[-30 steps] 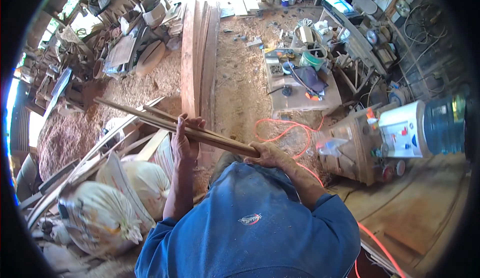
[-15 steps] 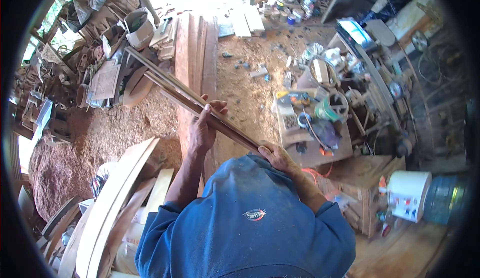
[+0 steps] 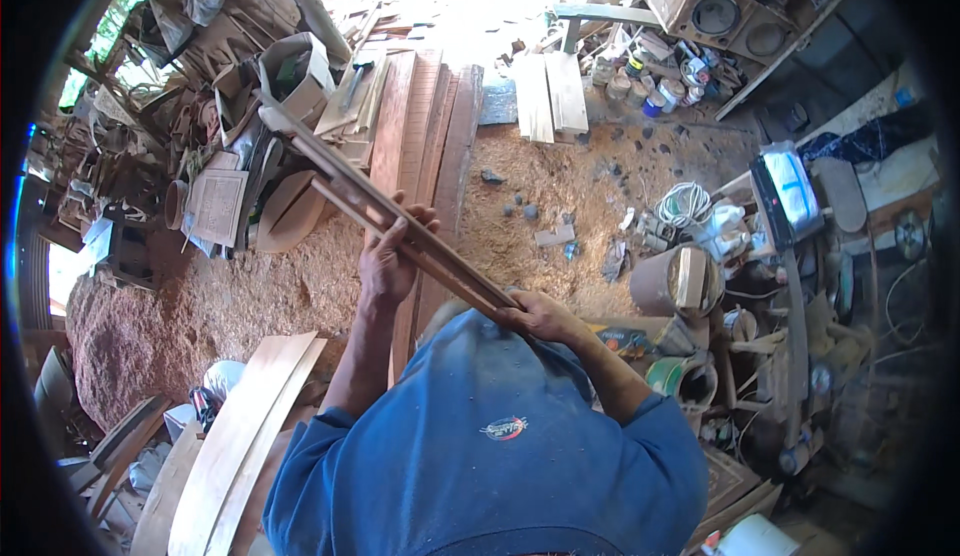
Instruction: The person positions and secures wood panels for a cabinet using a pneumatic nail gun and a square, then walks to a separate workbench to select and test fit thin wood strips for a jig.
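Two long, narrow wooden strips [image 3: 350, 178] lie side by side in my hands, slanting from the far left down toward my chest. One reaches farther out than the other. My left hand [image 3: 390, 261] wraps around the strips from beneath near their middle, its thumb on top and its fingers showing on the far side. At the near end, my right hand [image 3: 535, 314] grips them with the thumb along the upper face. Below them, long reddish-brown planks [image 3: 415, 121] run away from me.
Curved pale boards [image 3: 235, 446] lean at the lower left beside a sawdust heap [image 3: 120, 346]. Stacked scrap wood [image 3: 215, 206] fills the left. At right are a coiled white cable [image 3: 685, 204], a bucket [image 3: 665, 281] and a green can [image 3: 680, 381]. Two light boards [image 3: 550, 96] lie farther off.
My view has tilted up, so the far end of the workshop shows more and the surroundings sit lower. Both hands keep their hold on the strips.
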`<state>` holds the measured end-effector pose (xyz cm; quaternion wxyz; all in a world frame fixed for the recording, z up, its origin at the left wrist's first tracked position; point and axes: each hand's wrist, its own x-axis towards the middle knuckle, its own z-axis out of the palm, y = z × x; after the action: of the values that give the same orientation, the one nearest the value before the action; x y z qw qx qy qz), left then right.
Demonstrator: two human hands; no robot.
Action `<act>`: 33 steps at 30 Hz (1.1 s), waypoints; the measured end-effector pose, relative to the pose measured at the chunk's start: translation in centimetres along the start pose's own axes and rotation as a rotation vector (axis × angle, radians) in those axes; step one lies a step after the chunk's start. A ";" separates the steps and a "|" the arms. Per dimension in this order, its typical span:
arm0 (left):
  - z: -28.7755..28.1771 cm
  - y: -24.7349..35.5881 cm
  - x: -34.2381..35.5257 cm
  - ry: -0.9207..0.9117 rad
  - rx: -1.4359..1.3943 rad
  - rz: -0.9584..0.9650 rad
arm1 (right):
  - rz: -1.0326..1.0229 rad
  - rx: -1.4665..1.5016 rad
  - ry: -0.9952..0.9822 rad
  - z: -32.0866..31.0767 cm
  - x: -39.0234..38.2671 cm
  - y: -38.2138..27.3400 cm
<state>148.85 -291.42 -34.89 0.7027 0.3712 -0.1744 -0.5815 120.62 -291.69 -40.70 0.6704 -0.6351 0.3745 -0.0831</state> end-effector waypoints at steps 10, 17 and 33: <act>3.8 0.0 27.5 0.265 -0.261 0.029 | 0.066 -0.210 -0.246 -20.4 22.6 -7.1; 9.5 6.7 49.5 0.279 -0.099 0.024 | -0.002 -0.231 -0.236 -33.1 37.8 -16.2; 19.1 8.4 99.8 0.041 0.042 -0.146 | -0.078 0.329 -0.224 -64.4 74.0 -27.5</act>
<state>167.90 -391.62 -34.76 0.6539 0.4095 -0.1448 -0.6195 143.69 -390.90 -39.28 0.7988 -0.5363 0.2544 -0.0979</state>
